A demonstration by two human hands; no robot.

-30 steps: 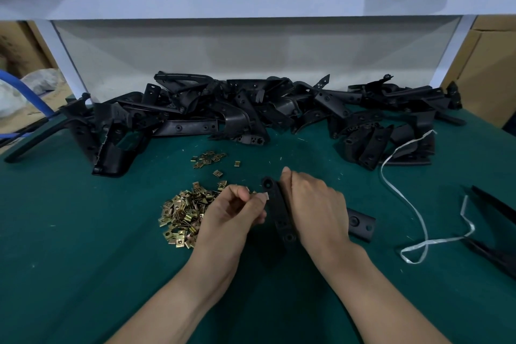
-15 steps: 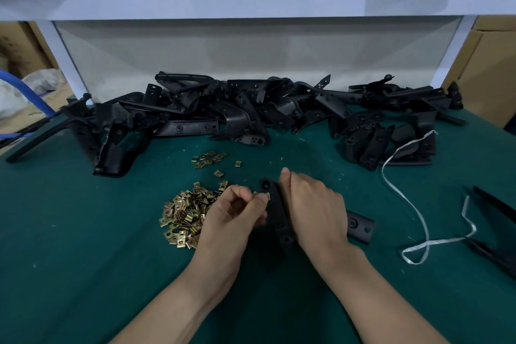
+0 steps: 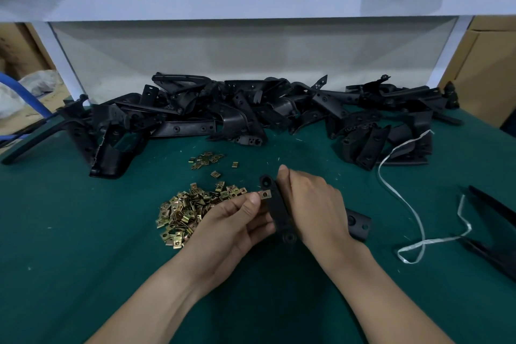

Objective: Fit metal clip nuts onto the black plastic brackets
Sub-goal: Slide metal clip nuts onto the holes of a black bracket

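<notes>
Head view: left hand (image 3: 231, 227) pinches a clip nut (image 3: 265, 194) against the bracket (image 3: 276, 212) gripped by right hand (image 3: 310, 204).

Dim, even overhead light, soft shadows, slight blur, wide-angle bending at the edges.

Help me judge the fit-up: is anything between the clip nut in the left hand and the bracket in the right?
Nothing visible. The clip nut, pinched by the left hand, sits at the edge of the bracket gripped by the right hand.
</notes>
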